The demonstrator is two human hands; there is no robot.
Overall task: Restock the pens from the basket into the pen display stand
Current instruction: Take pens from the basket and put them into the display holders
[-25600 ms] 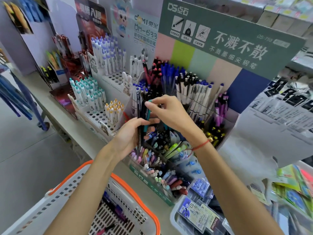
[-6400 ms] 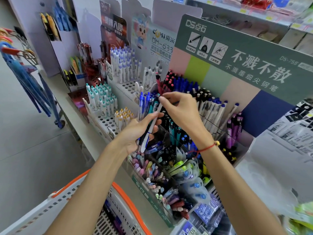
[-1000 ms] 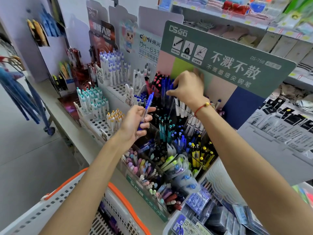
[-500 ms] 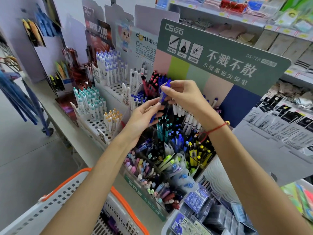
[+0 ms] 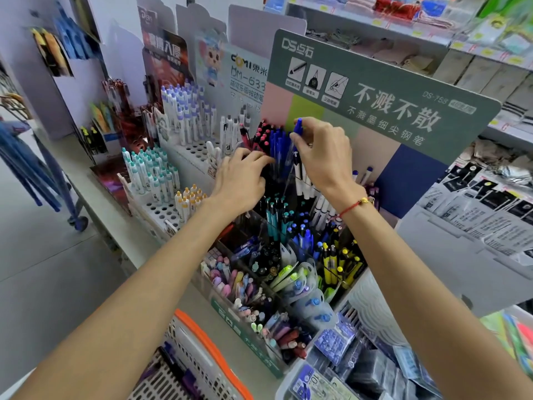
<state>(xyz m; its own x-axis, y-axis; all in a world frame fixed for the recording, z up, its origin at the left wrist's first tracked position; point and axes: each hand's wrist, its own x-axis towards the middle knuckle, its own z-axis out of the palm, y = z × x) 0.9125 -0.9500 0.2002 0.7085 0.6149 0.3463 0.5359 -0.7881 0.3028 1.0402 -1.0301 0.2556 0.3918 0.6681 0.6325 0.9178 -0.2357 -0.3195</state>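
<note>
Blue pen [image 5: 297,131] pinched by right hand [image 5: 323,153] among crowded stand [image 5: 245,327] pens

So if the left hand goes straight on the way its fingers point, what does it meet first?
Probably the red pens at the back of the stand. The left hand points up and right toward them, fingertips already very near. Depth is unclear, so it may touch the blue pens beside them instead.

Below the dark green header card [image 5: 383,90] with white lettering and pastel pink, lime, beige and navy panels stand blue pens [image 5: 278,145], yellow-and-black pens [image 5: 331,264], teal-capped pens [image 5: 144,171] leftward, and an orange-rimmed white basket [image 5: 184,356].
</note>
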